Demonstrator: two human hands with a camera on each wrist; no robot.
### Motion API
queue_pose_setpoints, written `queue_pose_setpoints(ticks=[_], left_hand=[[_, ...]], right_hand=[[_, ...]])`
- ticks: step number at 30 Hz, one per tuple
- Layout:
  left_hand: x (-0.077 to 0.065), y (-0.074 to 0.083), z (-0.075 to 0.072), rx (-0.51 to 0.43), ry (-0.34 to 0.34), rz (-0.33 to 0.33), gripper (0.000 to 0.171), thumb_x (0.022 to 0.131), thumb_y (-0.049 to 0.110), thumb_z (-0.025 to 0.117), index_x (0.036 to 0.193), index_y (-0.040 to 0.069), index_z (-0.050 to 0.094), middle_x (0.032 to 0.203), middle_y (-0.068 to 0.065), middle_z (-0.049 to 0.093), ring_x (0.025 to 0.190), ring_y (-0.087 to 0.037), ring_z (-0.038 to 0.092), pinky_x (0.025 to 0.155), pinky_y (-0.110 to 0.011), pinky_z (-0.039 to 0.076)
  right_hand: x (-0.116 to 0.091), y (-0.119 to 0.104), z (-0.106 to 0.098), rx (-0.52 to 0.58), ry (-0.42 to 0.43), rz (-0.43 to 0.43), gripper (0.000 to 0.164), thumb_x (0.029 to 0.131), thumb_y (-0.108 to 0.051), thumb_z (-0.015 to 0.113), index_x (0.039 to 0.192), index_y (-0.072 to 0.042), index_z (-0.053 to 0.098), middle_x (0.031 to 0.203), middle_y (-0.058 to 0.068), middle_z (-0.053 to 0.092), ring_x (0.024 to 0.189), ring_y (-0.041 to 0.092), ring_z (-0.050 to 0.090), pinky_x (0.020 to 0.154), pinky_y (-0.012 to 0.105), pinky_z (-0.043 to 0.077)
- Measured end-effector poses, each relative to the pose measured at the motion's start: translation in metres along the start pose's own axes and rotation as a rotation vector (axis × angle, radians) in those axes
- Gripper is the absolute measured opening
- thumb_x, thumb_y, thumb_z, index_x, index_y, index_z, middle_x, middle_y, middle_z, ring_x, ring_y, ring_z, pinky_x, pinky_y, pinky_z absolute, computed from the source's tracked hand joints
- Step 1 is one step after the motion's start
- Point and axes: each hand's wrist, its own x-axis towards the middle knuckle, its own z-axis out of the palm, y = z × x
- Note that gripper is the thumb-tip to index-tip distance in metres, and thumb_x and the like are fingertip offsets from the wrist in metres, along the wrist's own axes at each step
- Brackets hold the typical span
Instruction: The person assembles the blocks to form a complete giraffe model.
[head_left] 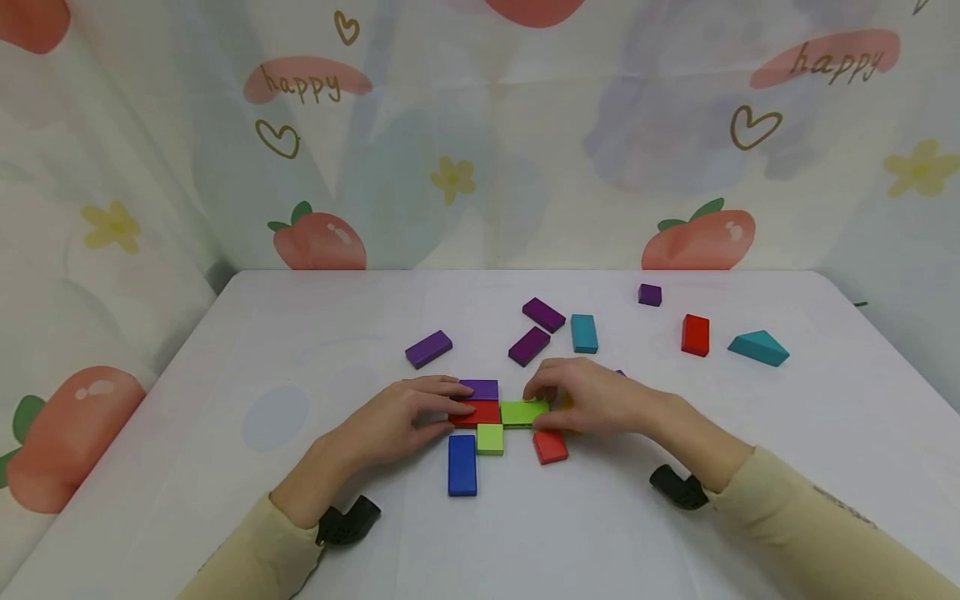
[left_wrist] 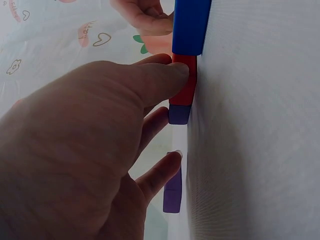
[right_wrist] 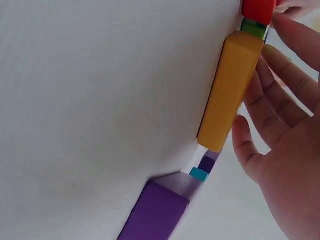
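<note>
My left hand (head_left: 397,417) rests its fingertips on a red block (head_left: 486,414) and the purple block (head_left: 482,389) lying against its far side. In the left wrist view, the thumb (left_wrist: 170,82) presses the red block's end, fingers fairly straight. Thumb and index finger of my right hand (head_left: 596,396) pinch a lime green rectangular block (head_left: 521,412) by its long edges, one end right at the red block. An orange block (right_wrist: 230,92) lies beneath the right hand, mostly hidden from the head view. Nearer me are a small lime block (head_left: 491,439), a blue block (head_left: 462,465) and a small red block (head_left: 551,447).
Beyond the hands lie a purple block (head_left: 429,349), two dark purple blocks (head_left: 543,315) and a teal block (head_left: 584,333). Farther right are a red block (head_left: 695,335), a teal triangular block (head_left: 759,347) and a small purple block (head_left: 650,295). A patterned curtain (head_left: 495,142) hangs behind the table.
</note>
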Motion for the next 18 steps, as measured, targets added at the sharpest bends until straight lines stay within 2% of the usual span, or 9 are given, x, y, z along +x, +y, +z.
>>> queue_pose_setpoints(ticks=[18], left_hand=[[-0.0005,0.0000,0.0002,-0.005,0.007,0.003,0.038,0.093,0.012,0.074,0.130,0.021,0.071,0.143,0.004,0.058,0.138,-0.018,0.045,0.107,-0.040,0.044]], right_hand=[[-0.0007,0.0020,-0.0005,0.008,0.005,-0.026,0.026,0.091,-0.020,0.077,0.115,-0.010,0.072,0.104,-0.004,0.066,0.092,0.013,0.059,0.081,0.029,0.054]])
